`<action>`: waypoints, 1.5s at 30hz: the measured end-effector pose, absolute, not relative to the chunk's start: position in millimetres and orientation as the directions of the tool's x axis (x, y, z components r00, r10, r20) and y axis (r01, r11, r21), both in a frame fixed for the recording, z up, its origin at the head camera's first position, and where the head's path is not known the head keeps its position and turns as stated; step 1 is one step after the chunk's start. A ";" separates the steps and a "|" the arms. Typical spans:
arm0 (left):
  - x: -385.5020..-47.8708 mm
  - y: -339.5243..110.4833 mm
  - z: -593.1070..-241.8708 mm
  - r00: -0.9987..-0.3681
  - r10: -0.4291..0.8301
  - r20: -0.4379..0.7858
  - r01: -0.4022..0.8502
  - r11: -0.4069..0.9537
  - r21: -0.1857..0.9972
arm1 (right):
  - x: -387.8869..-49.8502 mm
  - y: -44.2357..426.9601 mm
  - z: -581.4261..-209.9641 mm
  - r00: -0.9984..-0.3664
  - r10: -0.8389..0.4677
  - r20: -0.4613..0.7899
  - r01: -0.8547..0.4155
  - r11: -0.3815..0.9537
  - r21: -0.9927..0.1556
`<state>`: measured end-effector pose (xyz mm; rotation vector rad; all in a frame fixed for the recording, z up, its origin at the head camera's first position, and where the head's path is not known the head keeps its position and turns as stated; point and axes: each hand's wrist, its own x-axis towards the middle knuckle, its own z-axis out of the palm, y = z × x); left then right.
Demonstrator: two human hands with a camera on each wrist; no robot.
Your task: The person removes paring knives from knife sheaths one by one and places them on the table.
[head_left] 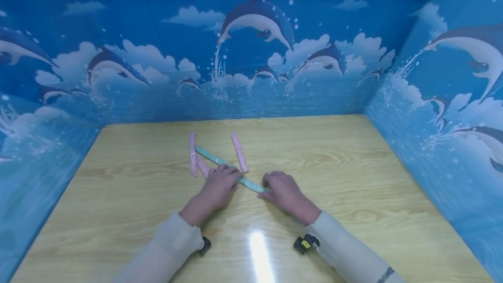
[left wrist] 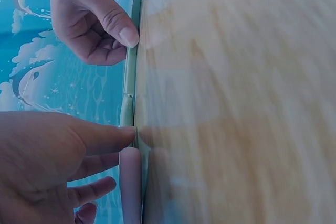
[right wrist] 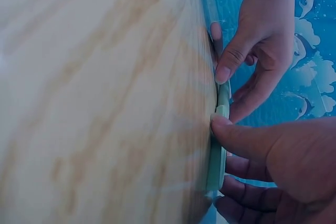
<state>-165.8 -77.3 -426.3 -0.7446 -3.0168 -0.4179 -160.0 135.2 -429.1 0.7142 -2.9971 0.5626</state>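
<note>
Slim, jointed sticks shaped like folding eyebrow razors lie on the table. A green eyebrow razor (head_left: 251,184) slants between both hands. My left hand (head_left: 221,183) pinches its far-left part, thumb at the joint side in the left wrist view. Its other end is pinched by my right hand (head_left: 284,190), whose thumb presses on the green handle (right wrist: 216,163) in the right wrist view. Another green length (head_left: 210,154) reaches up-left beyond my left hand; the hand hides whether the two connect. Beside my left fingers lies a partly covered pink razor (head_left: 202,167).
Two more pink razors, a left one (head_left: 192,154) and a right one (head_left: 239,152), lie further back. The wood-patterned table (head_left: 334,165) meets blue dolphin-print walls (head_left: 251,95) at the back and sides. Glare (head_left: 260,254) shows near the front.
</note>
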 end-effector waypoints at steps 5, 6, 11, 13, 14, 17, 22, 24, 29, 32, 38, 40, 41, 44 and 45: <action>-166.0 -76.9 -426.6 -0.882 0.462 0.092 0.470 0.848 0.245 | -161.2 134.1 -427.4 -0.907 -0.415 0.069 -0.411 0.841 -0.353; -165.9 -76.7 -425.8 -0.883 0.460 0.093 0.468 0.848 0.247 | -161.4 133.9 -427.2 -0.910 -0.411 0.064 -0.405 0.842 -0.355; -166.1 -75.0 -423.1 -0.887 0.451 0.098 0.461 0.853 0.245 | -161.5 133.1 -425.9 -0.914 -0.402 0.060 -0.396 0.846 -0.356; -166.2 -74.6 -422.8 -0.886 0.451 0.105 0.462 0.854 0.239 | -161.1 133.2 -425.8 -0.912 -0.405 0.068 -0.402 0.845 -0.352; -166.3 -74.4 -422.6 -0.886 0.450 0.110 0.463 0.854 0.239 | -160.9 133.4 -425.9 -0.910 -0.408 0.073 -0.406 0.843 -0.352; -166.3 -74.9 -421.8 -0.885 0.451 0.117 0.466 0.852 0.239 | -160.6 134.0 -426.4 -0.901 -0.424 0.089 -0.427 0.835 -0.347; -166.8 -77.1 -419.5 -0.882 0.463 0.092 0.470 0.843 0.261 | -160.9 135.6 -424.6 -0.885 -0.451 0.111 -0.461 0.823 -0.331; -167.0 -77.5 -418.5 -0.878 0.472 0.080 0.474 0.835 0.279 | -161.1 136.6 -423.4 -0.880 -0.460 0.118 -0.472 0.818 -0.329; -166.0 -81.3 -415.8 -0.856 0.508 0.095 0.509 0.795 0.330 | -162.1 141.4 -421.6 -0.860 -0.483 0.164 -0.509 0.792 -0.337; -165.6 -86.7 -411.6 -0.839 0.530 0.123 0.536 0.765 0.357 | -162.5 145.1 -420.2 -0.846 -0.489 0.213 -0.533 0.771 -0.349; -163.6 -96.8 -401.2 -0.804 0.559 0.203 0.592 0.719 0.364 | -163.1 152.1 -413.6 -0.828 -0.473 0.302 -0.561 0.715 -0.417; -161.3 -98.9 -397.9 -0.791 0.561 0.244 0.611 0.705 0.362 | -163.4 153.8 -410.8 -0.823 -0.461 0.332 -0.568 0.689 -0.451; -160.1 -99.7 -396.6 -0.787 0.558 0.263 0.616 0.699 0.363 | -163.9 154.2 -409.6 -0.820 -0.455 0.348 -0.573 0.674 -0.467; -156.5 -100.7 -393.9 -0.776 0.547 0.315 0.631 0.680 0.374 | -166.0 154.3 -407.9 -0.818 -0.437 0.374 -0.575 0.643 -0.507; -155.7 -100.8 -394.0 -0.776 0.538 0.329 0.630 0.676 0.382 | -166.4 153.8 -407.8 -0.821 -0.432 0.373 -0.571 0.631 -0.525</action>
